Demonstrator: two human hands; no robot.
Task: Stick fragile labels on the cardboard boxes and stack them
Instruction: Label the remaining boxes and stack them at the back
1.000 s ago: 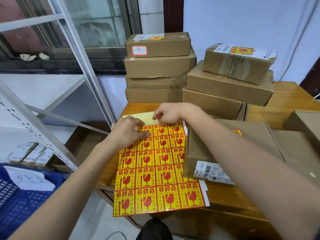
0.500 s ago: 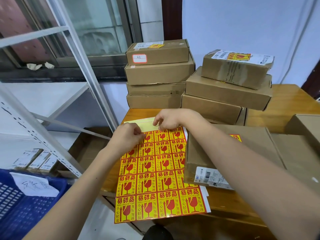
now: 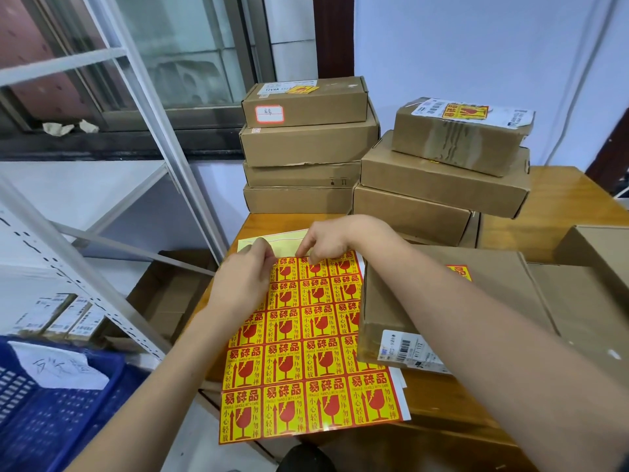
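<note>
Yellow-and-red fragile labels fill the sticker sheet (image 3: 306, 349), which lies flat on the wooden worktop (image 3: 561, 212) with its near edge hanging past the worktop's front. The left hand (image 3: 243, 281) presses down on the sheet's far left part, fingers curled together at the top row. The right hand (image 3: 328, 238) pinches at the top edge of that row, fingertips closed on what looks like a label corner, though the label itself is hidden under them.

Risks, as I judge them: a label could tear or curl onto itself if peeled fast, and the overhanging sheet could slide off if the left hand lets go.

Just right of the sheet sits a large cardboard box (image 3: 476, 301), closed, with one label already near its far edge. Behind stand two stacks (image 3: 306, 144) of closed boxes; their contents are unseen. A blue crate (image 3: 51, 420) at lower left holds a white paper.
</note>
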